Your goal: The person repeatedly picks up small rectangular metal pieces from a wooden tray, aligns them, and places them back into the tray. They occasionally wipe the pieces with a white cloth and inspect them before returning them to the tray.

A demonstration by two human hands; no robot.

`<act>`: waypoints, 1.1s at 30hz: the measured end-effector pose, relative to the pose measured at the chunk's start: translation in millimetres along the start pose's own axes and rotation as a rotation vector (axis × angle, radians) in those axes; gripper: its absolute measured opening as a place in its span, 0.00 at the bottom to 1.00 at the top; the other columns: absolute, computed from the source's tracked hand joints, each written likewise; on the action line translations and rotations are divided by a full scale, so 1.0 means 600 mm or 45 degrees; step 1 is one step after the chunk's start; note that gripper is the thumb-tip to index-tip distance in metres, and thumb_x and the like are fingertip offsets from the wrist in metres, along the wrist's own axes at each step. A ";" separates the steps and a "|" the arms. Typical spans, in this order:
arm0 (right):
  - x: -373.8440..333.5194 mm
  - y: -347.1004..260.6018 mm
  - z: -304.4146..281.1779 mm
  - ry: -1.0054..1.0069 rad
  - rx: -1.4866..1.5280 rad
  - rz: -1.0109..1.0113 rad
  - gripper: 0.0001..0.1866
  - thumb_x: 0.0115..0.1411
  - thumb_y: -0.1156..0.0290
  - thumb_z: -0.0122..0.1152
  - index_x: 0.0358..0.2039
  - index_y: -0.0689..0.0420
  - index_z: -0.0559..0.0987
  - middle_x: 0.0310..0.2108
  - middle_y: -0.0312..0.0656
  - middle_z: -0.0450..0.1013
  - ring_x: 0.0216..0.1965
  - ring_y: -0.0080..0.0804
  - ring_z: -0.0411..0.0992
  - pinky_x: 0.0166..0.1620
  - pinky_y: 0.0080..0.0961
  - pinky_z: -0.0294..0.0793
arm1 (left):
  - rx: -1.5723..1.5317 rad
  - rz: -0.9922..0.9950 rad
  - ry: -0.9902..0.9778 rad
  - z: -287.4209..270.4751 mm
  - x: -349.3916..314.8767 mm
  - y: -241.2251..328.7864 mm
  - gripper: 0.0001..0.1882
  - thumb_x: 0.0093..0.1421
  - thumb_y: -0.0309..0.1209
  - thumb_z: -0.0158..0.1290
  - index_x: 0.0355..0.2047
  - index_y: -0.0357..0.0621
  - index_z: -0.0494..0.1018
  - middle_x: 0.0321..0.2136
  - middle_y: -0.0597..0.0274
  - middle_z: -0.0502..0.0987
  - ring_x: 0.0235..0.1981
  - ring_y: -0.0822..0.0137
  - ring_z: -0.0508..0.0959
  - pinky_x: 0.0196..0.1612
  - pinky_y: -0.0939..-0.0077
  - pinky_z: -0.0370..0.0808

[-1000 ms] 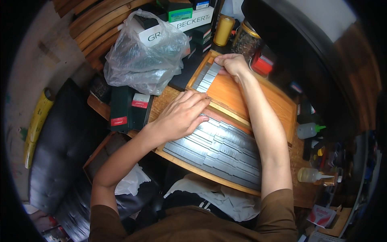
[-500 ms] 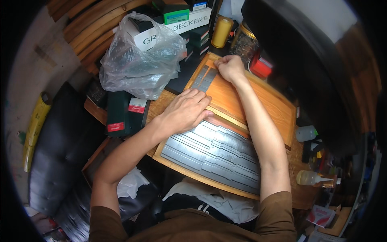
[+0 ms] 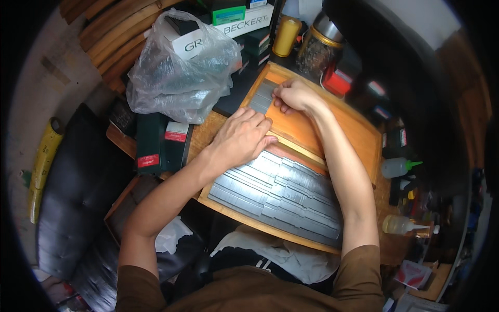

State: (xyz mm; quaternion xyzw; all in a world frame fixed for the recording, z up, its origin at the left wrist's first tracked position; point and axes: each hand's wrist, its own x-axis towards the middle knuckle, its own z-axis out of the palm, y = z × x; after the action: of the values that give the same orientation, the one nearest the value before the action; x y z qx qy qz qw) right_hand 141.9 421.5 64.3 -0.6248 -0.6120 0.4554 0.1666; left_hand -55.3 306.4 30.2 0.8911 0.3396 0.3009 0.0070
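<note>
Two shallow wooden trays lie side by side. The near tray (image 3: pixel 270 235) is covered with rows of thin grey metal strips (image 3: pixel 296 192). In the far tray (image 3: pixel 343 130), a short block of similar strips (image 3: pixel 260 99) sits against the left end, with bare wood to its right. My left hand (image 3: pixel 239 136) is closed over the far tray's front rim near its left corner, fingers by the strips and thumb on the near side. Above the far tray's left part, my right hand (image 3: pixel 295 97) has curled fingers at the block's right edge; what they pinch is hidden.
A clear plastic bag (image 3: pixel 179 86) stands at the back left by a white box (image 3: pixel 249 22). Behind the far tray are a yellow spool (image 3: pixel 286 37) and a glass jar (image 3: pixel 318 49). Squeeze bottles (image 3: pixel 397 225) stand on the right; dark green boxes (image 3: pixel 150 143) on the left.
My right hand has come slightly nearer and its fingers have dropped beside the strips. A wedge-shaped gap among those strips has closed. The left hand stays on the rim.
</note>
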 end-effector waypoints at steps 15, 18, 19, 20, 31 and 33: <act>-0.056 0.011 -0.055 0.251 -0.064 -0.113 0.13 0.72 0.66 0.55 0.39 0.63 0.81 0.25 0.35 0.75 0.20 0.18 0.66 0.24 0.22 0.67 | -0.021 -0.061 -0.062 -0.003 0.005 0.007 0.19 0.65 0.40 0.60 0.44 0.32 0.79 0.40 0.48 0.82 0.43 0.51 0.80 0.52 0.60 0.74; -0.152 0.048 -0.092 0.218 -0.044 -0.080 0.15 0.73 0.63 0.57 0.43 0.64 0.80 0.26 0.34 0.75 0.21 0.18 0.68 0.24 0.21 0.67 | -0.027 -0.058 -0.077 -0.004 0.005 0.006 0.19 0.66 0.40 0.60 0.44 0.32 0.79 0.40 0.48 0.82 0.43 0.50 0.80 0.52 0.60 0.73; -0.180 0.069 -0.099 0.206 -0.033 -0.112 0.17 0.73 0.61 0.58 0.45 0.64 0.81 0.26 0.36 0.76 0.22 0.20 0.69 0.26 0.22 0.69 | -0.003 -0.065 -0.074 -0.006 0.002 0.005 0.19 0.66 0.39 0.60 0.44 0.32 0.79 0.40 0.48 0.82 0.43 0.50 0.80 0.52 0.60 0.73; -0.219 0.092 -0.111 0.218 -0.030 -0.123 0.19 0.72 0.59 0.58 0.47 0.64 0.82 0.27 0.37 0.77 0.24 0.22 0.71 0.28 0.24 0.72 | -0.004 -0.053 -0.065 -0.003 0.007 0.010 0.19 0.66 0.39 0.60 0.44 0.33 0.79 0.40 0.48 0.82 0.44 0.49 0.80 0.52 0.60 0.73; -0.557 0.265 -0.151 0.693 -0.199 -0.126 0.11 0.69 0.69 0.62 0.41 0.66 0.84 0.27 0.37 0.79 0.27 0.18 0.73 0.33 0.21 0.75 | 0.046 0.070 0.033 -0.048 0.007 0.090 0.16 0.65 0.26 0.60 0.52 0.32 0.77 0.50 0.46 0.80 0.53 0.48 0.78 0.57 0.60 0.73; -0.585 0.287 -0.136 0.643 -0.172 -0.056 0.11 0.68 0.70 0.62 0.42 0.66 0.84 0.29 0.39 0.80 0.28 0.20 0.75 0.34 0.22 0.76 | -0.126 0.113 -0.078 -0.061 -0.005 0.166 0.16 0.63 0.26 0.62 0.51 0.33 0.77 0.49 0.47 0.81 0.51 0.49 0.80 0.54 0.59 0.76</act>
State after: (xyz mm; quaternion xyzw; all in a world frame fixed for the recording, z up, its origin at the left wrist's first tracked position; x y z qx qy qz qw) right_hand 368.3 94.7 103.8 -0.7148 -0.5935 0.2393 0.2820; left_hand -16.9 221.2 80.0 0.9126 0.2840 0.2901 0.0482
